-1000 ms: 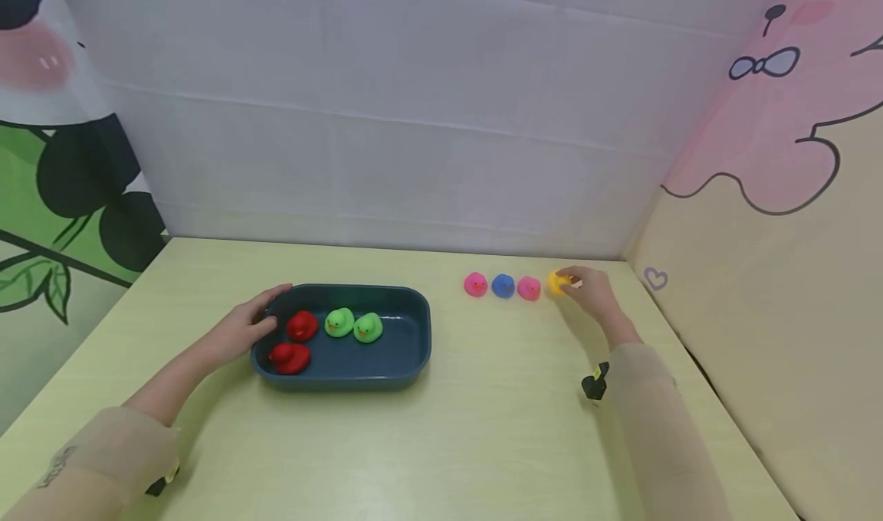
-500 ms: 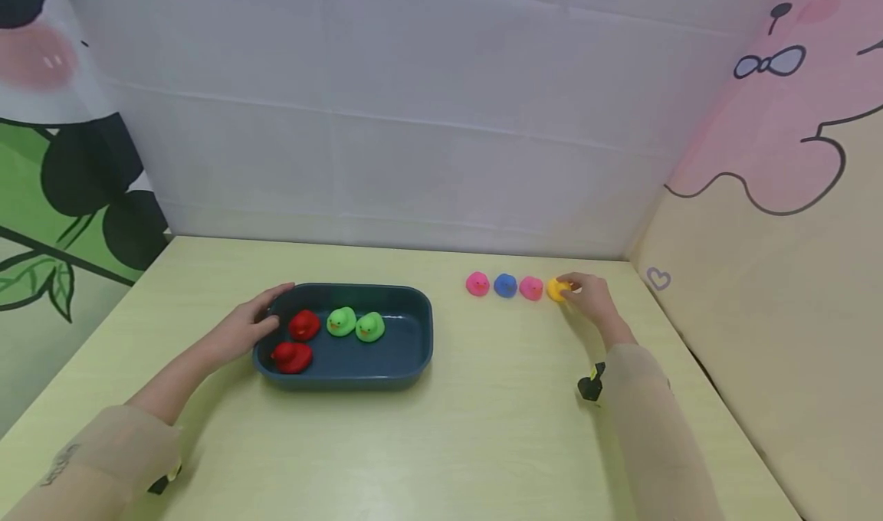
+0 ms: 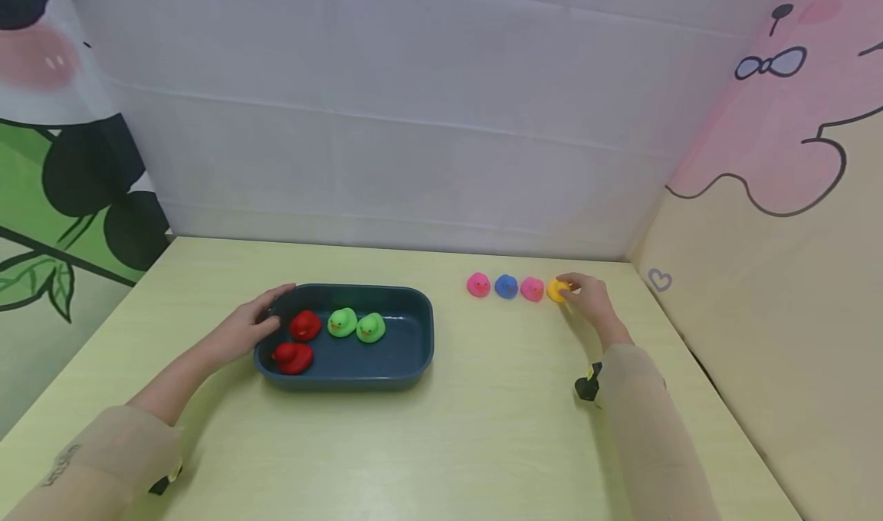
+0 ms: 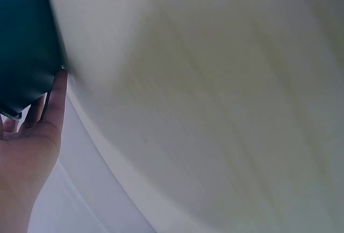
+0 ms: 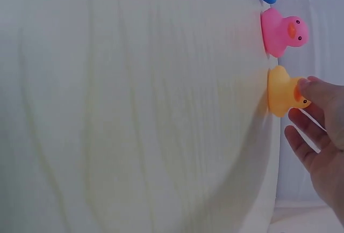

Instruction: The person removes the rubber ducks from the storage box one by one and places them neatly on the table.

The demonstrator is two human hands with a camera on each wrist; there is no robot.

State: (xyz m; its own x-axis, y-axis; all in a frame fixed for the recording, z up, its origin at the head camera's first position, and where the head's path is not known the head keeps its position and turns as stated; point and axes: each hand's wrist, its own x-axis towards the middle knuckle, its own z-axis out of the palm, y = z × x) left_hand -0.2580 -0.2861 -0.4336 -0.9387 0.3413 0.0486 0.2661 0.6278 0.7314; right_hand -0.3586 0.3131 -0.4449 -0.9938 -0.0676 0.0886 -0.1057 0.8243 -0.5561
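Observation:
My right hand (image 3: pixel 590 297) pinches a yellow rubber duck (image 5: pixel 280 90) by its head, thumb on one side and fingertips on the other. That duck sits at the right end of a row with a pink duck (image 3: pixel 532 289), a blue duck (image 3: pixel 507 286) and another pink duck (image 3: pixel 478 284). On the left, my left hand (image 3: pixel 241 328) grips the end of a dark blue tray (image 3: pixel 355 383) near its far corner. Inside the tray are two red ducks (image 3: pixel 305 326) and two green ducks (image 3: pixel 371 327). The left wrist view shows fingers (image 4: pixel 58 101) against the tray's outer wall.
The pale wooden table (image 3: pixel 441 460) meets a white cloth-covered wall (image 3: pixel 441 161) behind. Printed panels stand at both sides, with a pink cartoon figure (image 3: pixel 773 138) on the right. The duck row lies near the table's back edge.
My right thumb and fingers have settled on the yellow duck's head; the duck stays in place. The left hand and the tray keep their places. The head view shifts slightly.

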